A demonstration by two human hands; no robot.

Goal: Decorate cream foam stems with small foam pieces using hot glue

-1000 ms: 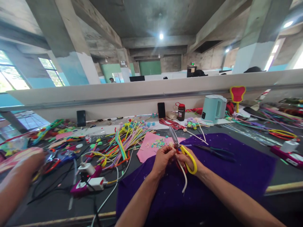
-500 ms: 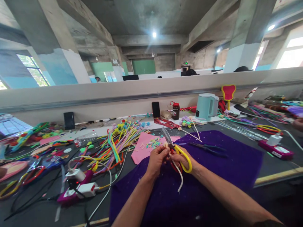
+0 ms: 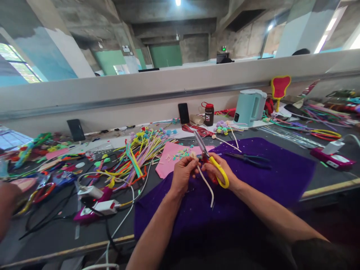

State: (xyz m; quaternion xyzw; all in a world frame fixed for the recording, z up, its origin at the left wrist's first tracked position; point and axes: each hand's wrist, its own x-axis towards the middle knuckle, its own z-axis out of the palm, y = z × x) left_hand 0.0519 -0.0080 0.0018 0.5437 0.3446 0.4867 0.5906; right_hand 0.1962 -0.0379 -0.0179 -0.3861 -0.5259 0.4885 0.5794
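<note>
Nearest me, a purple cloth (image 3: 275, 165) lies spread. Over it, the left hand (image 3: 181, 172) pinches a cream stem (image 3: 207, 185) that dangles towards me; just right, the right hand (image 3: 225, 164) grips yellow-handled scissors (image 3: 215, 162), blades pointing far. The hands have just parted slightly, so I judge any cutting paused. Farther, a pink sheet (image 3: 163, 165) holds small snippets (image 3: 182, 153); far right stands a kettle (image 3: 247, 107).

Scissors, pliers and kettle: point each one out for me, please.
Scissors (image 3: 214, 162): head view, on the yellow handle near the blades.
Pliers (image 3: 246, 158): head view, around the joint.
Kettle (image 3: 247, 107): head view, on the body.
</note>
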